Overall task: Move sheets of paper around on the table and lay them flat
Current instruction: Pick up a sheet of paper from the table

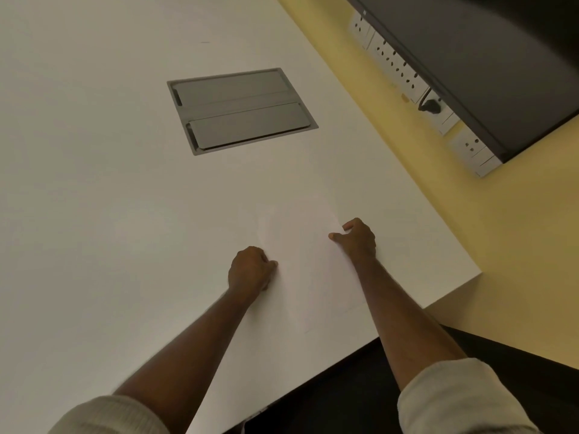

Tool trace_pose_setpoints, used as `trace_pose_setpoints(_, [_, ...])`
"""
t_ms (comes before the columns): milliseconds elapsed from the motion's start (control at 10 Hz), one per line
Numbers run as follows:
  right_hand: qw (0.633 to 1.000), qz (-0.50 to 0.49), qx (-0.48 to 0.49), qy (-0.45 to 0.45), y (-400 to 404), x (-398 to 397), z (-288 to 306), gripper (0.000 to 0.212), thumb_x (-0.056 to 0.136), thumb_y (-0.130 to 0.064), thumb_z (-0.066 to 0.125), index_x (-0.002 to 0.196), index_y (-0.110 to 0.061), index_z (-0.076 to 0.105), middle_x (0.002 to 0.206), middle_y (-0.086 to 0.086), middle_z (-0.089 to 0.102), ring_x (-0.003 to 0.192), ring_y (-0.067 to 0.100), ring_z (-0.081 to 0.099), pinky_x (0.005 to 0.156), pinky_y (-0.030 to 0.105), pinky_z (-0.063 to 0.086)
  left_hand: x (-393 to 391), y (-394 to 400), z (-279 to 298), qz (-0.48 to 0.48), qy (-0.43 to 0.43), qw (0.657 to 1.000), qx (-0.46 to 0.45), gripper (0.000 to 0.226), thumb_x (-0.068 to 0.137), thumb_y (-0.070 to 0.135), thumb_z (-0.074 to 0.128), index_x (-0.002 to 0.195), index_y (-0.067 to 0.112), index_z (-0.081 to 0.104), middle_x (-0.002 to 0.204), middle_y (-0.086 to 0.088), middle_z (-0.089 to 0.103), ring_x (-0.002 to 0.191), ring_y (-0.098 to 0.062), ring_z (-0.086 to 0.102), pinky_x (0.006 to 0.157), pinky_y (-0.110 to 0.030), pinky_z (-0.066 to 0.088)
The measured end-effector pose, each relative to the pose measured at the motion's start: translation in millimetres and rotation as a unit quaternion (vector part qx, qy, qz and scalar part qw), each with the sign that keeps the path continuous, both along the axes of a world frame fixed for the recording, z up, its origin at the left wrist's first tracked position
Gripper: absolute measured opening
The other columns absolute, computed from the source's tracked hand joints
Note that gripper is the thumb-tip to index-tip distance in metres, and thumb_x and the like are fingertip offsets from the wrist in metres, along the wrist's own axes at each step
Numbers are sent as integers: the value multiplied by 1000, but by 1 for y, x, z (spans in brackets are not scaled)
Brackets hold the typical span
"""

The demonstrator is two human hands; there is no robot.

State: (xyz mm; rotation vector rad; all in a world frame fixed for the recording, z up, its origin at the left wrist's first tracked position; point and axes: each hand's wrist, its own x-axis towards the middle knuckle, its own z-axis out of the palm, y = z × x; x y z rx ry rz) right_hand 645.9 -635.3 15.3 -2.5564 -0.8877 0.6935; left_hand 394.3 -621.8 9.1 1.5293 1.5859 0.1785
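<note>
You hold one white sheet of paper (308, 270) near the right front corner of the white table (94, 183), with both forearms reaching out over it. Your left hand (250, 270) curls its fingers and thumb round the sheet's left edge. Your right hand (357, 239) pinches the right edge between thumb and fingers. The sheet is hard to tell from the table, white on white, and faint creases run along it; it seems partly lifted rather than lying flat.

You appear to be in the middle of repositioning it. The next move likely calls for lowering it evenly and letting go, then smoothing it with flat palms.

The table's right edge and front edge are near. Open surface lies to the left and ahead, up to a grey recessed cable hatch (242, 111).
</note>
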Motion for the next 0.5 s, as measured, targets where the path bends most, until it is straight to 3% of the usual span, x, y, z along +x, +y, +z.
trace_pose_setpoints(200, [1000, -12, 18, 9, -1, 1, -2, 46, 78, -40, 80, 112, -16, 61, 121, 7, 63, 117, 29, 58, 89, 33, 46, -2, -1, -6, 16, -10, 1000, 3, 20, 83, 27, 65, 67, 14, 63, 50, 0, 69, 50, -20, 70, 67, -38, 63])
trace_pose_setpoints(300, [996, -39, 81, 16, -2, -3, 7, 34, 86, -44, 72, 104, -16, 65, 108, 3, 69, 105, 27, 65, 76, 28, 41, -2, -1, -2, 25, -18, 999, -16, 21, 84, 27, 62, 68, 14, 64, 51, 1, 70, 45, -18, 69, 64, -35, 63])
trace_pose_setpoints(400, [991, 6, 129, -37, -1, -11, 19, 29, 94, -44, 61, 98, -15, 68, 99, 5, 73, 96, 28, 67, 74, 31, 45, -5, 2, 1, 34, -64, 996, -50, 27, 91, 27, 63, 76, 6, 67, 58, -5, 73, 51, -25, 72, 59, -38, 64])
trace_pose_setpoints(500, [971, 111, 192, -88, 5, -30, 41, 29, 97, -42, 58, 96, -14, 69, 94, 5, 71, 91, 27, 65, 77, 35, 50, -13, 7, 11, 40, -89, 994, -55, 27, 94, 27, 63, 78, 6, 70, 64, -7, 75, 59, -30, 74, 60, -41, 63])
